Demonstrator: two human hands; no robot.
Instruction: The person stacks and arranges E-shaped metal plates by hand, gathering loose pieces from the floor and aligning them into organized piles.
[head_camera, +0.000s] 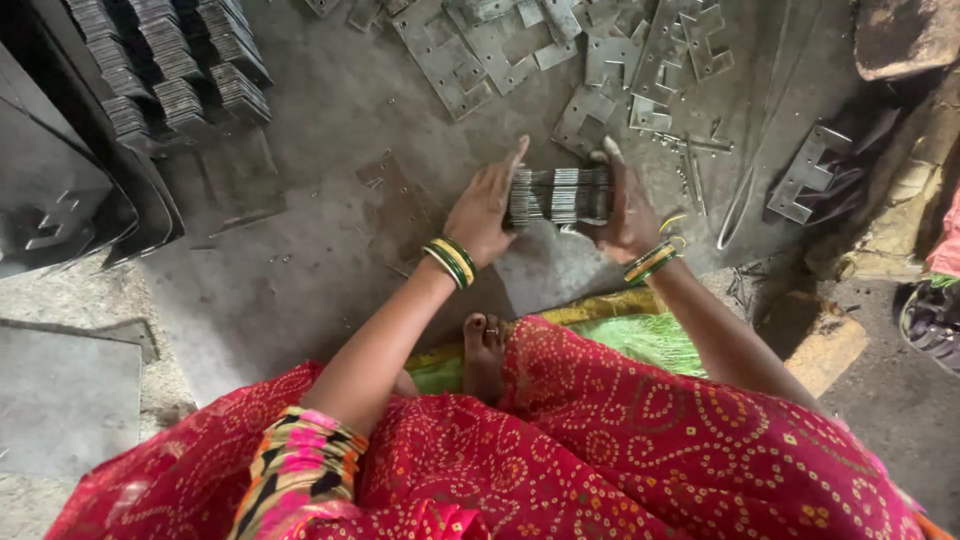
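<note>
Currently both hands squeeze one stack of metal plates (558, 195) on the floor: left hand (483, 208) and right hand (625, 205), fingers flat. Finished stacks (170, 70) sit far left; loose plates (560, 45) remain ahead.

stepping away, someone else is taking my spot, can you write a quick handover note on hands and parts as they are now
Left hand and right hand press the two ends of a stack of thin metal plates, held just above the grey floor.
Loose flat stampings lie scattered ahead.
Finished-looking stacks sit far left.
Done: one stack gathered. Left: the loose pieces, apparently.
</note>
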